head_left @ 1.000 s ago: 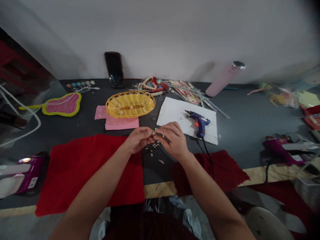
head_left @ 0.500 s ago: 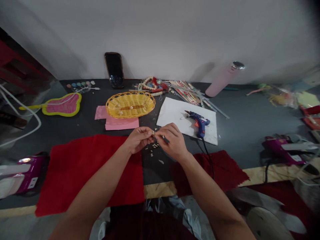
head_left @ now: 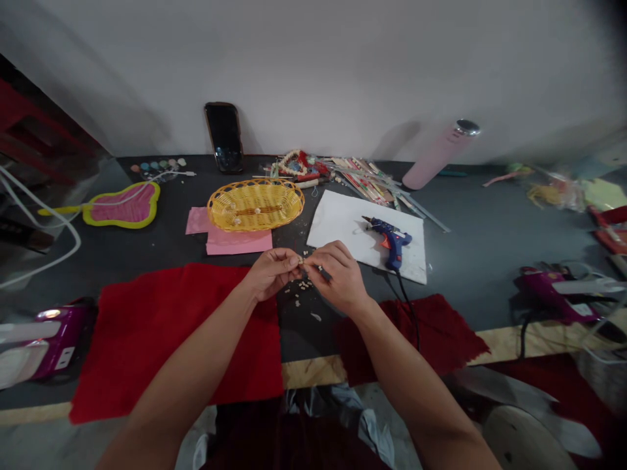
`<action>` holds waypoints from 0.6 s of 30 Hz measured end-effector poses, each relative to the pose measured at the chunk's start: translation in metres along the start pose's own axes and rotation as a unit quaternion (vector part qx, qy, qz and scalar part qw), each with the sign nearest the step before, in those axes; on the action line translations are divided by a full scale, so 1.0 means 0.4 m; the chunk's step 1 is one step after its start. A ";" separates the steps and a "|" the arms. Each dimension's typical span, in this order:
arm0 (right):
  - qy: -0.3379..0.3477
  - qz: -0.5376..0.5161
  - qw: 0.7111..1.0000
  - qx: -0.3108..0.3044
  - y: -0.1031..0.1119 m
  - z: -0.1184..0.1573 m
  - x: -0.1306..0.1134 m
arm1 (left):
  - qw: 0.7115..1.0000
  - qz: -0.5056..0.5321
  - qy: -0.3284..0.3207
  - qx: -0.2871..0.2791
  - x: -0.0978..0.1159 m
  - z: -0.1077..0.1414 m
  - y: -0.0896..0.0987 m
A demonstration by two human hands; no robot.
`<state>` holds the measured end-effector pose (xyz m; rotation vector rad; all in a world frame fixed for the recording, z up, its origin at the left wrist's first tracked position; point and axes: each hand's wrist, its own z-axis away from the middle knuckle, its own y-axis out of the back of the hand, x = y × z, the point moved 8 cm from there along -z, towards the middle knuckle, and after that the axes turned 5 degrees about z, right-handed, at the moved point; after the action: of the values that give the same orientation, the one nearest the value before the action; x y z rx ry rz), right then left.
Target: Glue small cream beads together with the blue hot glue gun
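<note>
My left hand (head_left: pixel 275 271) pinches a tiny pale piece (head_left: pixel 300 260) between thumb and fingertips. Against that same piece press the fingertips of my right hand (head_left: pixel 337 274), which are closed in a pinch; the piece is too small to name. Several small cream-coloured bits (head_left: pixel 304 285) lie scattered on the dark tabletop just below my fingers. Behind my left hand, a yellow woven basket (head_left: pixel 255 205) rests partly over pink sheets (head_left: pixel 239 243). A blue glue gun (head_left: pixel 392 241) lies on a white board (head_left: pixel 333 219) beyond my right hand.
Red cloth (head_left: pixel 181 326) covers the left front, and a darker red cloth (head_left: pixel 431 326) lies under my right forearm. A phone (head_left: pixel 224 137) leans on the wall. A pink bottle (head_left: pixel 435 158) stands behind the sticks (head_left: pixel 362 179). Purple devices (head_left: pixel 59 339) flank both sides.
</note>
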<state>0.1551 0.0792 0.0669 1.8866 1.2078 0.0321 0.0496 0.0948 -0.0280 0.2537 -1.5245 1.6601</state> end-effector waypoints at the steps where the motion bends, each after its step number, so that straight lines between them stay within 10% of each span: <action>1: -0.008 -0.008 1.000 -0.001 0.000 0.002 0.004 | 1.000 0.000 -0.001 -0.001 0.001 0.001 0.000; 9: -0.210 -0.063 0.972 0.079 0.042 0.031 0.072 | 1.000 0.014 -0.018 -0.004 0.013 0.004 -0.006; 18: -0.171 -0.120 0.977 -0.046 -0.032 0.016 0.052 | 1.000 -0.006 -0.016 -0.006 0.019 0.007 -0.010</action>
<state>0.1597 0.0926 0.0459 1.5763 1.1624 -0.3481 0.0463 0.0951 -0.0195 0.2839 -1.5539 1.6430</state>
